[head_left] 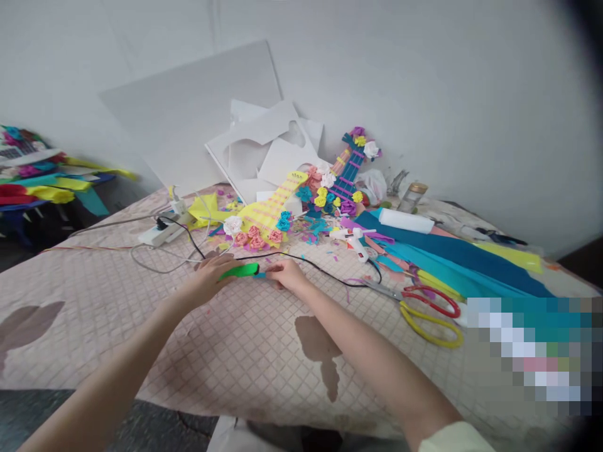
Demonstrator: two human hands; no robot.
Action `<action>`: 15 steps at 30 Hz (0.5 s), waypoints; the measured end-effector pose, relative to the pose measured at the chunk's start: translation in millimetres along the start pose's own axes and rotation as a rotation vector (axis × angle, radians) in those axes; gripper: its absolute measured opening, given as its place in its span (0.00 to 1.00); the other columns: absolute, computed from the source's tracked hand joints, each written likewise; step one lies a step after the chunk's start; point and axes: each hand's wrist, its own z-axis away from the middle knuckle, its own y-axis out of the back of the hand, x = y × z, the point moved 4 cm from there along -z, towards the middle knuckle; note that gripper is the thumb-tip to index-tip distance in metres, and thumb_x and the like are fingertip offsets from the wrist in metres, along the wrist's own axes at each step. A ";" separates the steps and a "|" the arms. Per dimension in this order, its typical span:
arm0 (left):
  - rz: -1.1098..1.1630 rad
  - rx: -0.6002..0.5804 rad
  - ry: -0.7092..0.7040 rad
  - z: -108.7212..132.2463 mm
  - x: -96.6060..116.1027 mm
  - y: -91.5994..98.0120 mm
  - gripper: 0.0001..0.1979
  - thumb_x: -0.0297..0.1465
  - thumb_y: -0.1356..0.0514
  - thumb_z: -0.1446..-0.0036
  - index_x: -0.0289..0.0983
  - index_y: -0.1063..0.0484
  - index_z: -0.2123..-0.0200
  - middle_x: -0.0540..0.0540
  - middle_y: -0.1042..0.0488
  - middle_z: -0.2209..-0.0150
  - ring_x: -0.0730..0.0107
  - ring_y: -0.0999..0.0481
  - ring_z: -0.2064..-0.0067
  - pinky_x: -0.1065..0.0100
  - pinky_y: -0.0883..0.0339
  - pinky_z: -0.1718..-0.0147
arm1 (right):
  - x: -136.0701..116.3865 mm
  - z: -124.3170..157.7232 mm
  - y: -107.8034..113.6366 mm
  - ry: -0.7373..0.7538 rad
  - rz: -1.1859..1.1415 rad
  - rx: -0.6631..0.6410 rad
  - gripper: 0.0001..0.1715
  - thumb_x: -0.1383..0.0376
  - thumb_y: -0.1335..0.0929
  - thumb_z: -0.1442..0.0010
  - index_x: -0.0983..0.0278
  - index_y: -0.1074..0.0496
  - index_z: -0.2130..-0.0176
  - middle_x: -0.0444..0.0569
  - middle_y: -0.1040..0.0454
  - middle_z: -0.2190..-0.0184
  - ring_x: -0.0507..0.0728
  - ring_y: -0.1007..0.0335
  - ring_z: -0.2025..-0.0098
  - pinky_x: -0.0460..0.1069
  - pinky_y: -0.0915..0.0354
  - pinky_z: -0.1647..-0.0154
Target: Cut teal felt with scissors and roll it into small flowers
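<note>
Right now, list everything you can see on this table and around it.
green piece: one, green, centre foreground
paper guitars: two, yellow and teal, with paper roses, behind it
glue gun: one, white, right of the guitars
scissors: count unclear, red and yellow handles, right side
foam sheets: several, teal, blue, yellow, far right
power strip: one, white, left rear
white boards: several, leaning on the wall
left hand: grips the green piece
right hand: touches its right end

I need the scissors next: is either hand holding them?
No, the scissors lie on the cloth, apart from the left hand and right hand, which meet at a green piece.
</note>
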 end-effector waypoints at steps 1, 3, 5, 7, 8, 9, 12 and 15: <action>-0.006 -0.019 -0.003 -1.7 4.0 -0.4 0.17 0.37 0.51 0.40 0.41 0.34 0.50 0.42 0.32 0.50 0.58 0.35 0.47 0.56 0.45 0.48 | 0.0 -0.4 0.1 0.005 0.021 0.003 0.04 0.70 0.30 0.52 0.66 0.25 0.70 0.42 0.28 0.81 0.46 0.39 0.88 0.42 0.45 0.87; -0.029 -0.066 0.002 -4.9 10.4 -1.8 0.15 0.34 0.50 0.41 0.41 0.32 0.52 0.43 0.30 0.52 0.58 0.34 0.50 0.58 0.43 0.51 | -1.4 1.9 2.1 0.027 0.066 0.007 0.05 0.69 0.31 0.51 0.65 0.25 0.70 0.43 0.26 0.79 0.46 0.38 0.87 0.42 0.44 0.87; -0.050 -0.091 0.012 -7.2 13.8 -2.9 0.14 0.33 0.49 0.41 0.41 0.31 0.54 0.43 0.29 0.54 0.58 0.33 0.51 0.59 0.42 0.52 | -4.9 7.3 6.5 0.060 0.118 0.020 0.05 0.68 0.32 0.50 0.65 0.24 0.70 0.44 0.25 0.77 0.47 0.37 0.86 0.43 0.42 0.85; -0.056 -0.085 0.014 -8.3 14.4 -3.5 0.13 0.32 0.48 0.42 0.42 0.31 0.54 0.44 0.29 0.55 0.59 0.33 0.51 0.59 0.41 0.52 | -9.8 15.5 14.4 0.102 0.178 0.059 0.06 0.66 0.32 0.49 0.65 0.24 0.70 0.46 0.24 0.74 0.49 0.34 0.84 0.43 0.40 0.82; -0.058 -0.079 0.013 -8.4 14.0 -3.8 0.13 0.33 0.48 0.43 0.42 0.31 0.55 0.44 0.29 0.55 0.59 0.33 0.51 0.59 0.41 0.52 | -12.3 20.7 19.6 0.123 0.209 0.085 0.07 0.66 0.33 0.49 0.65 0.24 0.70 0.47 0.24 0.73 0.50 0.33 0.82 0.44 0.39 0.80; -0.063 -0.066 0.011 -8.3 13.5 -4.1 0.13 0.33 0.47 0.43 0.42 0.31 0.55 0.44 0.29 0.55 0.59 0.33 0.51 0.58 0.41 0.52 | -14.6 26.7 25.5 0.146 0.240 0.112 0.07 0.66 0.33 0.49 0.65 0.24 0.70 0.47 0.23 0.71 0.50 0.31 0.79 0.44 0.38 0.78; -0.075 0.022 0.018 -8.4 15.2 -2.3 0.14 0.37 0.46 0.44 0.41 0.31 0.55 0.43 0.29 0.54 0.56 0.32 0.51 0.53 0.43 0.51 | -19.1 49.6 45.8 0.192 0.313 0.142 0.08 0.67 0.35 0.48 0.65 0.25 0.70 0.47 0.23 0.70 0.50 0.31 0.79 0.44 0.38 0.77; -0.019 0.158 -0.011 -12.3 31.0 3.7 0.15 0.38 0.48 0.42 0.38 0.31 0.55 0.41 0.28 0.55 0.56 0.31 0.52 0.53 0.41 0.52 | -20.2 76.4 75.9 0.203 0.384 0.175 0.09 0.65 0.35 0.47 0.64 0.25 0.71 0.44 0.24 0.75 0.49 0.33 0.82 0.43 0.39 0.79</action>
